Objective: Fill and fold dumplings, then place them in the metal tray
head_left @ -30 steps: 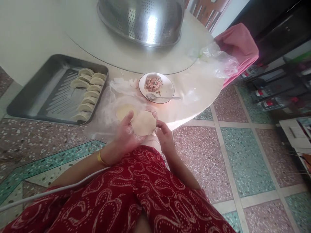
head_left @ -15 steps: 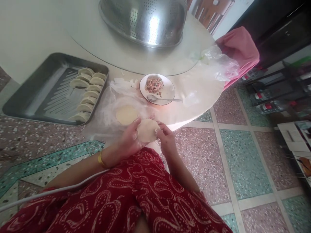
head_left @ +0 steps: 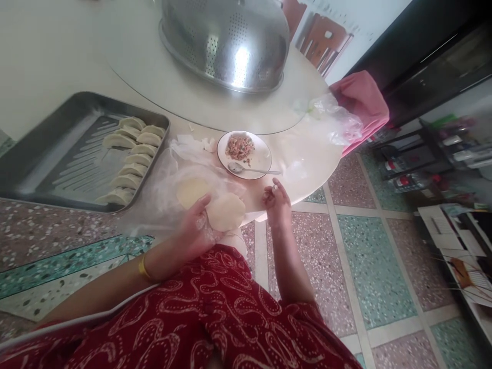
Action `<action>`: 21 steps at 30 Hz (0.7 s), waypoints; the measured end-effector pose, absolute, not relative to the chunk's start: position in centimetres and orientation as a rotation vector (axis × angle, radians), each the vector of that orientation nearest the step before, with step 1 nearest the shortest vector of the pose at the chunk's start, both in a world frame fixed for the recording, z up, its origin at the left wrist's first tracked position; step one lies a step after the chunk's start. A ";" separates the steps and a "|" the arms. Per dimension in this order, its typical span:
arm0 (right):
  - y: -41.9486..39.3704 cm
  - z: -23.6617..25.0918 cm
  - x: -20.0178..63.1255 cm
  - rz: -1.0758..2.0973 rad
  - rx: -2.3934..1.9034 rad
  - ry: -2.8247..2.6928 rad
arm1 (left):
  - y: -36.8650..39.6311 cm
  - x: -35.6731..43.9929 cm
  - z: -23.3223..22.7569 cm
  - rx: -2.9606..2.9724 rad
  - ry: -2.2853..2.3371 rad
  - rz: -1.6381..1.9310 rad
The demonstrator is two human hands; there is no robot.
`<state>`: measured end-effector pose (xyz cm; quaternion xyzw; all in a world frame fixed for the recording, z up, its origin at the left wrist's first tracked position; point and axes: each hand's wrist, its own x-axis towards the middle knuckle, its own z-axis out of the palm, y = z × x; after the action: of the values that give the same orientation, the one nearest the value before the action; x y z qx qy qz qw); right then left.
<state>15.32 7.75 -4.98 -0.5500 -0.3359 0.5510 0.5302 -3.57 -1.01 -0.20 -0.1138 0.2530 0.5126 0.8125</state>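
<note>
The left hand (head_left: 196,228) is holding a dough wrapper (head_left: 226,212); the right hand (head_left: 278,205) is hovering near a spoon (head_left: 253,170), its grip seemingly apart.

**Worn Articles and Fittings**

Garment (head_left: 246,328): deep red, printed with pale looping outlines and dotted lines. Sleeves (head_left: 307,312): red, ending above the forearms (head_left: 100,292). Wristband (head_left: 143,266), left: one, yellow, narrow. Cable (head_left: 73,320): one, white.

The left hand (head_left: 194,229) is cupped, with its thumb (head_left: 202,204) raised; the left forearm (head_left: 100,287) lies slanted. The right hand (head_left: 278,207), well apart, has loosely bent fingers, above the right forearm (head_left: 290,266).
</note>
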 end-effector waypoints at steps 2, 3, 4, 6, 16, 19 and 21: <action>9.8 -4.7 15.4 1.336 -1.308 -0.803 | -0.9 -3.6 -0.2 -0.260 0.586 1.100; 10.6 -4.5 15.3 1.342 -1.310 -0.818 | -0.8 -3.7 -0.2 -0.266 0.599 1.102; 11.2 -4.3 15.2 1.352 -1.316 -0.843 | -0.8 -3.7 -0.2 -0.269 0.601 1.106; 12.3 -4.1 15.1 1.361 -1.357 -0.919 | -0.7 -3.9 -0.2 -0.265 0.576 1.115; 14.4 -3.2 15.2 1.049 -1.493 -1.291 | -0.7 -4.8 -0.9 -0.190 0.507 1.097; 14.1 -2.5 15.4 0.844 -1.505 -1.405 | -0.8 -4.9 -0.9 -0.188 0.490 1.096; 14.0 -2.3 15.3 0.704 -1.490 -1.497 | -0.8 -4.8 -0.8 -0.207 0.487 1.104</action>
<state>15.34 14.01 -2.28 -0.6004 -0.6033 0.2837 0.4416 -4.82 -0.82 -0.76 -0.0974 0.2285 0.5183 0.8183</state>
